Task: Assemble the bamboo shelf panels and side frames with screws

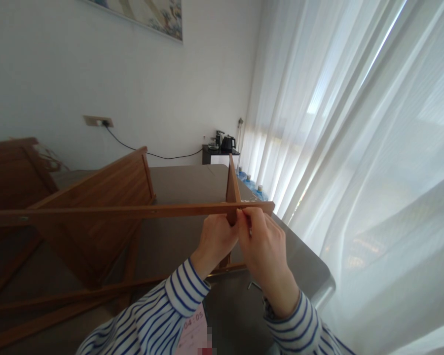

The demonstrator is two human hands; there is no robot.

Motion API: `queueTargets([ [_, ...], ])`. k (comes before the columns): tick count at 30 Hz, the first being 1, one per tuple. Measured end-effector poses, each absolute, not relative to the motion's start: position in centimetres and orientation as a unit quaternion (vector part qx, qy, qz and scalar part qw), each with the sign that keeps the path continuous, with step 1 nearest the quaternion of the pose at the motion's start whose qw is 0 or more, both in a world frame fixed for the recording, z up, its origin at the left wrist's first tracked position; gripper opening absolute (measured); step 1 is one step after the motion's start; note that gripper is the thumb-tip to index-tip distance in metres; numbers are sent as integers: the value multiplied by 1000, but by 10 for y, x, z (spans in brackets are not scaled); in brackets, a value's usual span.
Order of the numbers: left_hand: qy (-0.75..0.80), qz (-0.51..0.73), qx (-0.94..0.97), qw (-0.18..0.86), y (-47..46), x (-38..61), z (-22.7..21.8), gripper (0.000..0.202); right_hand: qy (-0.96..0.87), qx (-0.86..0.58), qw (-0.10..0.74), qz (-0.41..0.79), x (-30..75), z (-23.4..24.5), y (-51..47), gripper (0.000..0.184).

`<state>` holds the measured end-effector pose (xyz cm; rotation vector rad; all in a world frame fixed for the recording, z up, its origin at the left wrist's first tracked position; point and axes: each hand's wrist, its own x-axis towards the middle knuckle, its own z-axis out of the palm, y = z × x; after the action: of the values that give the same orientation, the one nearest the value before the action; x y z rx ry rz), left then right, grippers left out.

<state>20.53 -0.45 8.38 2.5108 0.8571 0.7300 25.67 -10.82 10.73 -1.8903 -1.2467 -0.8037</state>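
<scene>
A brown wooden frame (96,212) of slats and panels lies across a grey table (192,182). Its long top rail runs from the left edge to a corner at mid-frame, where an upright panel (232,185) meets it. My left hand (215,240) is closed around the wood just below that corner. My right hand (261,246) pinches its fingertips against the rail at the same joint; whatever small thing they hold is hidden. Both sleeves are blue-and-white striped.
A small metal hex key (254,285) lies on the table under my right wrist. White curtains (355,148) hang at the right. A dark side table with a kettle (227,143) stands at the far wall, water bottles (249,180) beside it. A cable (133,148) runs from a wall socket.
</scene>
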Motion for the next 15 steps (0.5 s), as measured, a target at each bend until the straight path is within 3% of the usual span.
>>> queueTargets([
  [15,319,281,888,177,-7,208,85,38,-493,-722,411,-257,265,92,-134,16],
])
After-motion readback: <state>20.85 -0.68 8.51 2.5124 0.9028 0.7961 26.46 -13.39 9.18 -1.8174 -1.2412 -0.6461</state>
